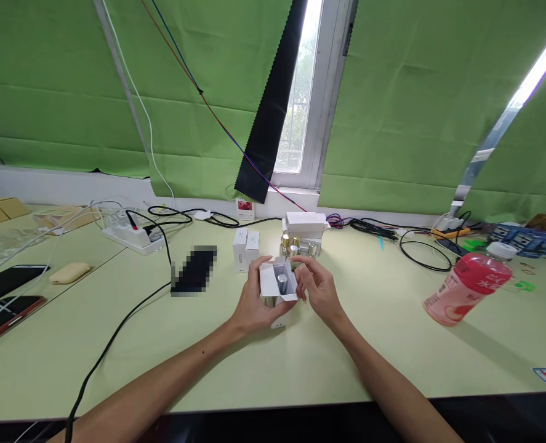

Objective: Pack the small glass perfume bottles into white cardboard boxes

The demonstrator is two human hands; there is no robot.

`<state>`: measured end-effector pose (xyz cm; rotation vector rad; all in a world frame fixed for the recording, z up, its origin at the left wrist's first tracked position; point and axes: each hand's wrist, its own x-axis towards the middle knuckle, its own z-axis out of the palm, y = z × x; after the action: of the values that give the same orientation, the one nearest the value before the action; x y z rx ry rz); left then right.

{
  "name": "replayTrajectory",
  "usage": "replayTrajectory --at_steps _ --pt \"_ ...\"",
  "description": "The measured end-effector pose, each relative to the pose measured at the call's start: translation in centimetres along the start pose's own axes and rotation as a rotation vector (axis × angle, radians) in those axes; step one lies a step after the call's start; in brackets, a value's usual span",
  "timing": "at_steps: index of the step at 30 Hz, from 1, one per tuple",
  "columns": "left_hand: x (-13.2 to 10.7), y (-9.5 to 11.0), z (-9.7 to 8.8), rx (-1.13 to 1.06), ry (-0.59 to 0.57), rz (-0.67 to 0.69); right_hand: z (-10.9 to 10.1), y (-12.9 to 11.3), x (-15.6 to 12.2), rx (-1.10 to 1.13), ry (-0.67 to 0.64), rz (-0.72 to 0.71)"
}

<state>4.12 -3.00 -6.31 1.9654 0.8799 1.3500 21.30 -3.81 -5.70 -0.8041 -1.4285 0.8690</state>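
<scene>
A small white carton (269, 280) stands with its top flaps open, and my left hand (249, 306) is wrapped round it. Inside the carton shows the silver cap of a small bottle (282, 282). At the carton's right edge is my right hand (319, 289), fingers loosely bent and apart; whether a fingertip touches the flap I cannot tell. Just behind the hands stand several small glass bottles (295, 250) with gold and silver caps, partly hidden. To their left are two closed white cartons (240, 249).
A larger white box (306, 226) stands behind the bottles. To the left lie a dark, pixelated flat object (195, 271), a black cable (129, 326), a power strip (133, 237) and phones (9, 314). A pink drink bottle (469, 284) stands at right, near coiled cables (374, 227).
</scene>
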Motion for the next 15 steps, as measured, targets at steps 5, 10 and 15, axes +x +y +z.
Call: replayTrajectory --at_steps 5,10,15 --pt "0.06 -0.15 -0.05 -0.009 0.042 0.013 -0.03 0.15 -0.02 -0.007 -0.027 -0.019" --pt "0.08 -0.13 -0.12 -0.007 0.020 0.015 -0.04 0.08 -0.03 -0.036 -0.042 -0.013" --pt "0.27 -0.28 -0.26 -0.012 0.030 0.056 -0.06 0.05 -0.05 -0.021 -0.069 0.003"
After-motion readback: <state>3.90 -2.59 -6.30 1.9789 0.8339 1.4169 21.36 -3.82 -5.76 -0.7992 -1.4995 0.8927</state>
